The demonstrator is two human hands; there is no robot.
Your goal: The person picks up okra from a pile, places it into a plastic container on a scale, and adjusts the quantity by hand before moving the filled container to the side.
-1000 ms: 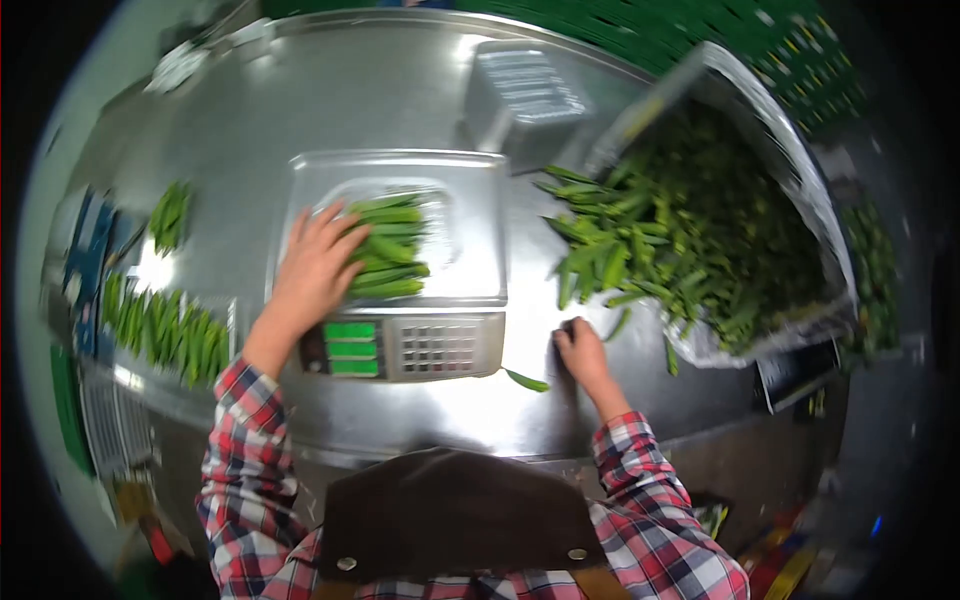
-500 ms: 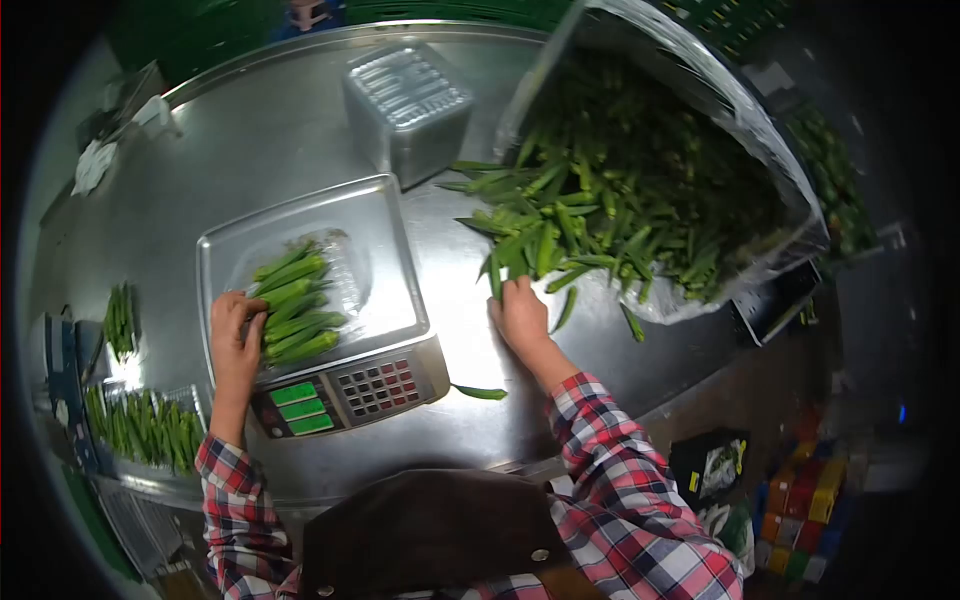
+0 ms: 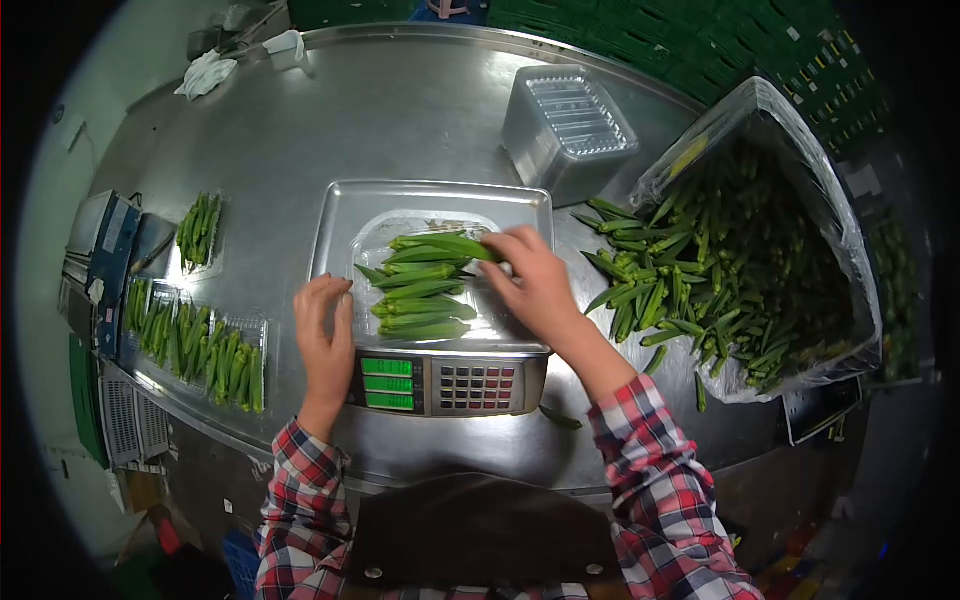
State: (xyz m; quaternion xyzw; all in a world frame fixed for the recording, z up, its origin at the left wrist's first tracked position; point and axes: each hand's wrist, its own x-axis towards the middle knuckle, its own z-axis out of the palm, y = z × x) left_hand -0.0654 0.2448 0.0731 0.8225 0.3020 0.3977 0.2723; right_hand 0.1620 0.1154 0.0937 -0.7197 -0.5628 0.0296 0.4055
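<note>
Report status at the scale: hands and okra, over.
Left hand open, flat at scale pan edge beside the tray. Right hand gripping top okra pod on the pile. Nothing in the way.

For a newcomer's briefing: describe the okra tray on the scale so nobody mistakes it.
On the steel table, find the scale with green displays. The clear tray lies on its platter, okra pods inside, between the left hand and right hand. Unlike the filled trays at the table's left, only it sits on the scale.
</note>
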